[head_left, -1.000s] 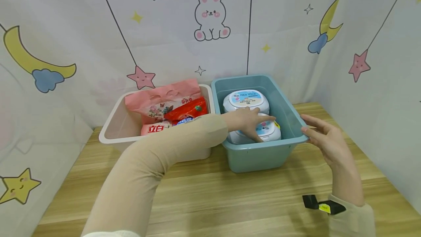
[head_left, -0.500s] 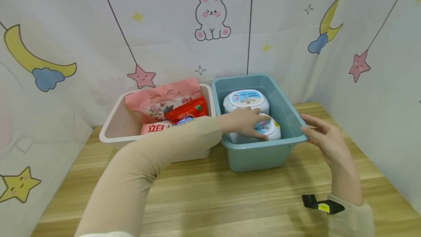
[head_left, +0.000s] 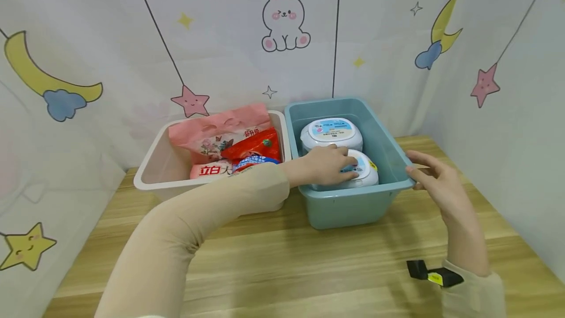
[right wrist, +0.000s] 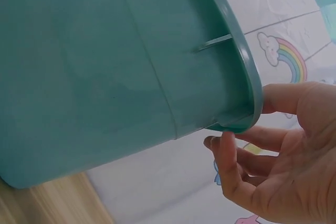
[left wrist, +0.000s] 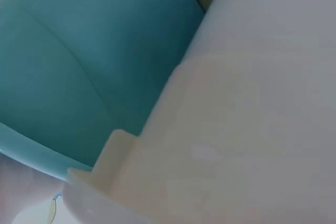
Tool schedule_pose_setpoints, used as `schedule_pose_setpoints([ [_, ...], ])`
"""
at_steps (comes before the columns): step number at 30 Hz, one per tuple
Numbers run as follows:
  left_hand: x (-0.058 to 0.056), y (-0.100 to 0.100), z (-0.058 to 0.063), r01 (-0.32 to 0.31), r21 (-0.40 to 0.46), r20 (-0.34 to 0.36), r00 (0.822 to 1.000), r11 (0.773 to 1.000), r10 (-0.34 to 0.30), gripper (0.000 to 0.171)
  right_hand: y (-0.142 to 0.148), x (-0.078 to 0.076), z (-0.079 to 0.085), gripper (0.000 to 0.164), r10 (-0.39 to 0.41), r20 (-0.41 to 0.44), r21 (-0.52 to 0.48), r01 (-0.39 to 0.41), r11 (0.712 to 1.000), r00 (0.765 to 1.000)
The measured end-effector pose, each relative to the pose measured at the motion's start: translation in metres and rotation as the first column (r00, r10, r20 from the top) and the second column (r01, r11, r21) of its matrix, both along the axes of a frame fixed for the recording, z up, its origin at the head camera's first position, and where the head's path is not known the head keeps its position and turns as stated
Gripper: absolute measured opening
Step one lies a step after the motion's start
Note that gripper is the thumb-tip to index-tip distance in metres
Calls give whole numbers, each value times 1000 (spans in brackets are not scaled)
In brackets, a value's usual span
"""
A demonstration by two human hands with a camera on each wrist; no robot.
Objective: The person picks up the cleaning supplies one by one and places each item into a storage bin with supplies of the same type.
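In the head view my left hand (head_left: pixel 328 165) rests over the nearer white lidded tub (head_left: pixel 366 167), its fingers lying across the labelled lid. A second, similar tub (head_left: pixel 332 131) with a blue label sits just behind it. Both stand inside a blue-green plastic bin (head_left: pixel 353 206). At the bin's right front corner my right hand (head_left: pixel 434 176) grips the rim; the right wrist view shows that hand (right wrist: pixel 283 166) with finger and thumb about the rim (right wrist: pixel 253 72). The left wrist view shows only bin walls, not the left hand.
A pale bin (head_left: pixel 152 173) stands left of the blue-green one, its right edge against it. Inside lie a pink package (head_left: pixel 203 141) and a red package (head_left: pixel 258 146). Both bins are on a wooden table (head_left: pixel 282 269), with a patterned curtain (head_left: pixel 375 28) behind.
My left hand has drawn slightly left across the nearer tub, and its spread fingers have come closer together. The right hand stays at the bin's corner.
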State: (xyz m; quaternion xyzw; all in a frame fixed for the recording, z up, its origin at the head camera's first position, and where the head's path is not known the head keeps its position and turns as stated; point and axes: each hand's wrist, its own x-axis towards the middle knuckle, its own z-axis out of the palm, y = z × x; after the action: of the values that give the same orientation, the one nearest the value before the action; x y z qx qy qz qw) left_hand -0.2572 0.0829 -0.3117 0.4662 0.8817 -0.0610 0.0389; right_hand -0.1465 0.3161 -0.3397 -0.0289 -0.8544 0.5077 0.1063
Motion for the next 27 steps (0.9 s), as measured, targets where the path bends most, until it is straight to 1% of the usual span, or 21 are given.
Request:
schedule_pose_setpoints([
  [3,-1,-3,-1,-9,35,3,1000,999,9,47,-3,-1,1,53,-29,11,64,28,998,1000],
  [6,-2,-5,-1,-10,75,23,1000,997,9,47,-6,-1,2,52,-61,20,127,58,990,998],
  [9,0,-8,2,-18,114,49,999,993,13,47,-8,-3,4,50,-72,-15,178,73,981,997],
  [13,6,-10,9,-36,146,48,998,989,29,48,-10,-6,8,47,-51,-99,243,74,967,994],
  [17,13,-12,14,-49,176,30,999,983,44,49,-14,-9,13,45,-25,-143,316,69,946,989],
  [22,24,-14,17,-34,207,-8,999,978,37,49,-20,-9,18,43,-6,-161,401,71,913,987],
  [27,32,-17,19,-31,239,-36,999,971,40,51,-25,-12,19,45,14,-135,484,54,874,991],
])
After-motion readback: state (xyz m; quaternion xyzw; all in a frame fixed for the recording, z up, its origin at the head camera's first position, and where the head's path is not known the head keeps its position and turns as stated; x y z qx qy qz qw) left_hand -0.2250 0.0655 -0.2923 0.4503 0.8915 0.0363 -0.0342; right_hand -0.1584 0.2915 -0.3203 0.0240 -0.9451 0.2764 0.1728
